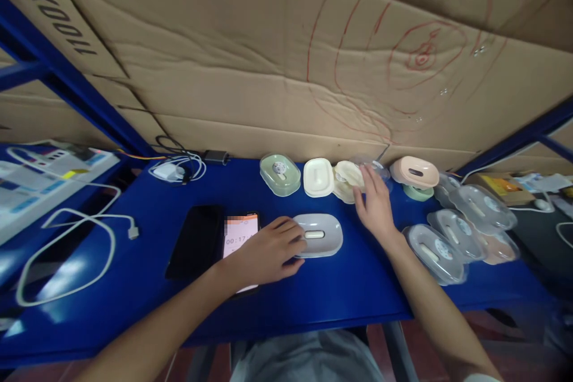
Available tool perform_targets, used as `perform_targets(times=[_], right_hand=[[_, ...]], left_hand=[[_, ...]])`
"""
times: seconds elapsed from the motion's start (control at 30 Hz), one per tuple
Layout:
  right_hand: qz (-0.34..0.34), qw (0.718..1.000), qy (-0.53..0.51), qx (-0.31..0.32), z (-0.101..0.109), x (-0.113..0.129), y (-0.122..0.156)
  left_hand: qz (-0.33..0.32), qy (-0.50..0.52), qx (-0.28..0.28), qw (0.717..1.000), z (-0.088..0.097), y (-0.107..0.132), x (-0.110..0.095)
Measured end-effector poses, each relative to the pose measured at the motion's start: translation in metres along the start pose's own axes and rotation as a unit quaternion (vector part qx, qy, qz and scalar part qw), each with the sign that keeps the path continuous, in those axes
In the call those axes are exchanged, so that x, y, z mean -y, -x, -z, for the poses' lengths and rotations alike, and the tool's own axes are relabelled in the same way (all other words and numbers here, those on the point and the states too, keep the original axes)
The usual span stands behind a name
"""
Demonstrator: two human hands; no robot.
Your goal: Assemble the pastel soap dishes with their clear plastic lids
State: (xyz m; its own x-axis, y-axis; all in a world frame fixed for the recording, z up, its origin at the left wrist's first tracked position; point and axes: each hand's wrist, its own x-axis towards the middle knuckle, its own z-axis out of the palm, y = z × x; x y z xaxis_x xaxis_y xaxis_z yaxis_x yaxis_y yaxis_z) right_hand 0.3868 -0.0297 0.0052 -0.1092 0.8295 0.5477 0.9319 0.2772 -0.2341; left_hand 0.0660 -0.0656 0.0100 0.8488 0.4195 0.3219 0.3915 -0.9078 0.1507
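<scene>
My left hand (272, 249) rests on the blue table, its fingers curled against the left end of a grey oval box (321, 234) with a white handle. My right hand (376, 203) reaches further back with fingers stretched out, its fingertips touching a cream oval lid (347, 180) and a clear plastic cover (375, 166) behind it. A green box (280, 174) and a white box (318, 176) stand in the back row to the left of my right hand. A pink box (415, 171) stands to its right.
A phone showing a timer (239, 236) and a black phone (196, 240) lie left of my left hand. Several clear-lidded boxes (452, 239) crowd the right end. White cables (67, 245) and a charger (172, 170) lie at left. A cardboard wall (286, 59) stands behind the table.
</scene>
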Motion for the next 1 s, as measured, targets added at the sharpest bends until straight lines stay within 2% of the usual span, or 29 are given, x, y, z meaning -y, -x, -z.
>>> perform_targets(times=[0.07,0.13,0.33,0.53,0.73,0.83,1.0], right_hand=[[-0.079,0.995,0.054,-0.013,-0.012,-0.018,-0.007],[-0.1,0.992,0.069,-0.021,-0.02,-0.03,-0.009],[-0.043,0.997,0.05,-0.04,-0.021,-0.038,-0.003],[-0.062,0.995,0.031,-0.077,-0.027,-0.047,0.0],[-0.018,0.998,0.004,-0.057,-0.02,-0.035,0.004],[-0.045,0.997,-0.011,-0.064,-0.02,-0.033,0.004],[-0.116,0.989,-0.045,-0.074,-0.028,-0.046,0.003]], left_hand=[[0.002,0.019,-0.005,1.0,-0.001,0.001,-0.001],[0.01,0.046,-0.012,0.999,-0.002,0.0,0.0],[0.032,0.073,-0.022,0.997,0.003,-0.003,0.003],[0.043,0.077,-0.012,0.996,0.006,-0.015,0.011],[0.057,0.08,-0.029,0.995,-0.001,-0.019,0.016],[0.061,0.085,-0.036,0.994,-0.004,-0.014,0.018],[0.057,0.099,-0.029,0.993,-0.003,-0.005,0.021]])
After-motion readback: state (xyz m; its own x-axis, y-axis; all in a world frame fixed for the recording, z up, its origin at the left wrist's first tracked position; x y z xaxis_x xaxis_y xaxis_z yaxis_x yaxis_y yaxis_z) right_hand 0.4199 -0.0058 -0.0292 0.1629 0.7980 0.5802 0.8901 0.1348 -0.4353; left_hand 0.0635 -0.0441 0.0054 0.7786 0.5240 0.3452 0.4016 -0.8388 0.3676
